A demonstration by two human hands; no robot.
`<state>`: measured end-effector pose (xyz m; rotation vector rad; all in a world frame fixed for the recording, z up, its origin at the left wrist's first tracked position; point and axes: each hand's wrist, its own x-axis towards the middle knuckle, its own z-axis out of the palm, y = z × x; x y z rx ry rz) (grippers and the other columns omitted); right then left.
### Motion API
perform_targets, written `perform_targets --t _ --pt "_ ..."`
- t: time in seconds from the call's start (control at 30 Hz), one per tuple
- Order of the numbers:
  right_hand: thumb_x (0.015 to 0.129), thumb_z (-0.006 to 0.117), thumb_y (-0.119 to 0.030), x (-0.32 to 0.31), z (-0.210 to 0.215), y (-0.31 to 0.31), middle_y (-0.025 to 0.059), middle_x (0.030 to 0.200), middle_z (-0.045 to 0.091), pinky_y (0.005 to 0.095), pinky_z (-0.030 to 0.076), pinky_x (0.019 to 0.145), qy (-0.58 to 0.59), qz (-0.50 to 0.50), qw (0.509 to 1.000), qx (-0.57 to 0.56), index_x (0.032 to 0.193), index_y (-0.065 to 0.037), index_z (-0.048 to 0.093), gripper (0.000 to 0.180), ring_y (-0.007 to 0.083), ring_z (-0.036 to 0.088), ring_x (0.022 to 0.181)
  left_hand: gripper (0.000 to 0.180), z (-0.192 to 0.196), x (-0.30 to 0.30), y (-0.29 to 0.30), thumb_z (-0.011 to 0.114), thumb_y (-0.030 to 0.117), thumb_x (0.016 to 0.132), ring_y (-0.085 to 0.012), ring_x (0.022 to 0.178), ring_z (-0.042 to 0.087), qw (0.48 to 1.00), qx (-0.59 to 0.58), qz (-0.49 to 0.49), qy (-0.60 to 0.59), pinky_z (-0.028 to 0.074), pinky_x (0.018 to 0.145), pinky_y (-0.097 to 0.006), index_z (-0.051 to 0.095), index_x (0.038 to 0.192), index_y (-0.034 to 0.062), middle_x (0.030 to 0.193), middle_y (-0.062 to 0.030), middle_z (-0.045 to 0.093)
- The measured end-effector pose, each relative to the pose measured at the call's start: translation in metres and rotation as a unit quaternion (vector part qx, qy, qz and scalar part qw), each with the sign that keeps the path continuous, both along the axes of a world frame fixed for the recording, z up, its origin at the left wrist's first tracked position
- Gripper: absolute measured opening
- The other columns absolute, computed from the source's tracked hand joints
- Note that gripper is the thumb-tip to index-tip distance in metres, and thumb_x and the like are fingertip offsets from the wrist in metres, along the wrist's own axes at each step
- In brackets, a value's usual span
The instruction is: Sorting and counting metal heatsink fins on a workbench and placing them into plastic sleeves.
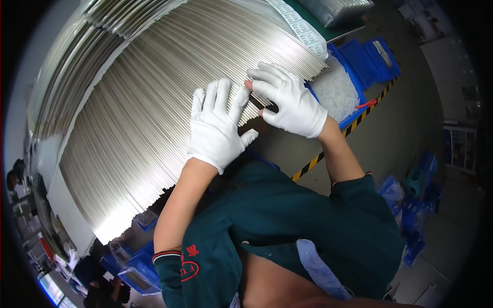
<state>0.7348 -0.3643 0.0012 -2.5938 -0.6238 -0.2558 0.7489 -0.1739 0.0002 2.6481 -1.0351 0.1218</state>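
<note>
A wide layer of thin silvery metal rods or tubes [138,113] lies side by side in front of me. Whether they are solid or hollow I cannot tell. My left hand [216,126], in a white glove, rests flat on their near ends with its fingers spread. To its right, my right hand [292,102] lies over the right part of the layer, fingers stretched out and thumb apart. That glove leaves the tips of the thumb and one finger bare. Between the two hands a dark gap shows among the rod ends. Neither hand visibly grips a rod.
A blue bin [354,84] of whitish translucent pieces stands right of the rods, with a red strip [366,104] on its rim. A printed sheet [303,28] lies along the far right edge. Yellow-black tape [310,165] marks the floor. More wrapped rods [67,66] lie at the left.
</note>
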Motion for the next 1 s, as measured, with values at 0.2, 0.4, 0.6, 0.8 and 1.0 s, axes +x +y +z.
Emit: perform_targets --t 0.2,0.4,0.6,0.8,1.0 --pt "0.068 0.065 -0.010 0.001 0.001 0.002 0.0107 0.123 0.053 0.0400 0.036 0.101 -0.030 -0.011 0.999 -0.012 0.112 -0.006 0.056 0.045 0.0292 0.044 0.121 0.081 0.003 -0.001 0.004 0.075 0.037 0.063 -0.0295 0.120 0.036 1.000 0.004 -0.009 0.015 0.025 0.103 -0.046 0.040 0.130 0.0121 0.122 -0.0146 0.041" --pt "0.069 0.063 -0.011 0.000 0.000 0.008 0.0116 0.119 0.055 0.0403 0.039 0.099 -0.040 0.020 0.999 0.002 0.107 -0.003 0.058 0.039 0.0293 0.048 0.117 0.084 0.002 -0.003 0.007 0.077 0.037 0.060 -0.0328 0.120 0.038 1.000 -0.011 -0.006 0.019 0.029 0.101 -0.046 0.040 0.131 0.0100 0.126 -0.0170 0.040" --pt "0.070 0.063 -0.012 0.002 0.001 0.008 0.0123 0.119 0.055 0.0408 0.037 0.101 -0.035 0.011 0.999 -0.012 0.108 -0.003 0.058 0.040 0.0297 0.047 0.118 0.080 0.000 -0.004 0.009 0.075 0.038 0.064 -0.0289 0.119 0.036 1.000 -0.001 0.003 -0.003 0.026 0.103 -0.046 0.041 0.131 0.0118 0.125 -0.0143 0.041" --pt "0.068 0.063 -0.010 0.001 -0.001 0.015 0.0126 0.116 0.056 0.0408 0.040 0.098 -0.051 0.029 0.998 0.010 0.108 -0.003 0.058 0.040 0.0299 0.049 0.115 0.080 -0.002 -0.006 0.012 0.075 0.038 0.063 -0.0290 0.120 0.036 1.000 -0.006 0.000 0.004 0.025 0.104 -0.046 0.041 0.130 0.0106 0.125 -0.0145 0.041" --pt "0.068 0.063 -0.010 0.001 0.000 0.017 0.0123 0.116 0.056 0.0403 0.039 0.099 -0.055 0.019 0.998 -0.008 0.108 -0.003 0.058 0.041 0.0301 0.049 0.115 0.080 -0.002 -0.008 0.016 0.075 0.038 0.063 -0.0294 0.120 0.036 1.000 -0.009 0.014 0.001 0.026 0.103 -0.046 0.041 0.131 0.0107 0.125 -0.0149 0.041"
